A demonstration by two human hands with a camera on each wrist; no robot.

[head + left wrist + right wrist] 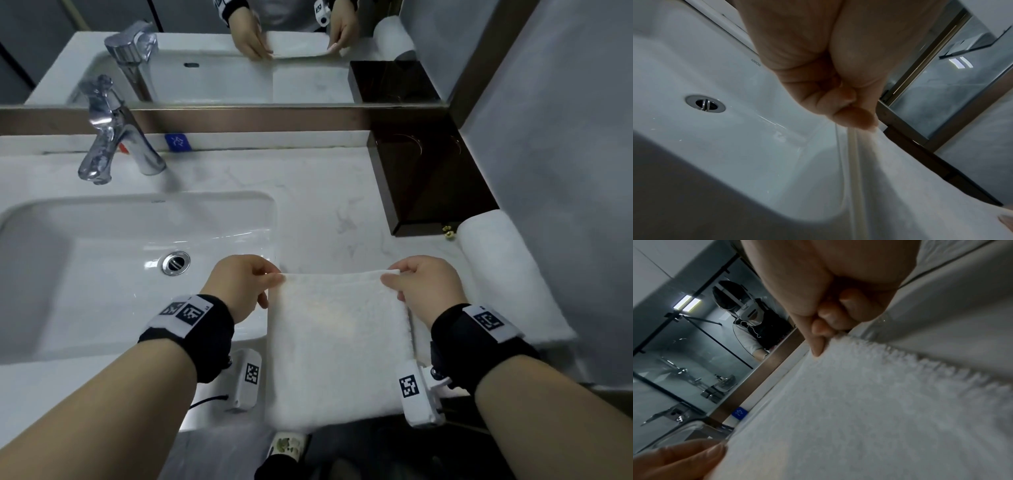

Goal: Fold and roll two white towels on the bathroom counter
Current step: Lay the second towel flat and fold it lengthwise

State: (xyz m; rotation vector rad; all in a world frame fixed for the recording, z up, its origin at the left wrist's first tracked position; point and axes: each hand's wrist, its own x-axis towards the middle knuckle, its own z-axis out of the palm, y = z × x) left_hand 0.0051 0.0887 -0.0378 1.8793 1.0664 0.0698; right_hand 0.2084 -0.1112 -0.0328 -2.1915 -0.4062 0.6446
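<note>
We hold the folded towel by its far edge, just to the right of the sink, which serves as our landmark throughout. Our left hand pinches the far corner nearest the sink, thumb and forefinger pressed together on the cloth; the left wrist view shows those fingertips closed on a thin edge above the basin's right rim. Our right hand pinches the opposite far corner, the one away from the sink, with its fingers curled onto the nubbly hem. The edge we grip runs sideways, parallel to the sink's front rim, and the towel's long axis runs from that edge back toward us and hangs over the counter front. Both hands are equally near, one at each corner, so we judge the coming move to be a symmetric one: either bringing this far edge toward us to fold again, or starting the roll along that axis. A second towel, already rolled, lies farther from the sink, beside our right hand and in front of the dark box.
</note>
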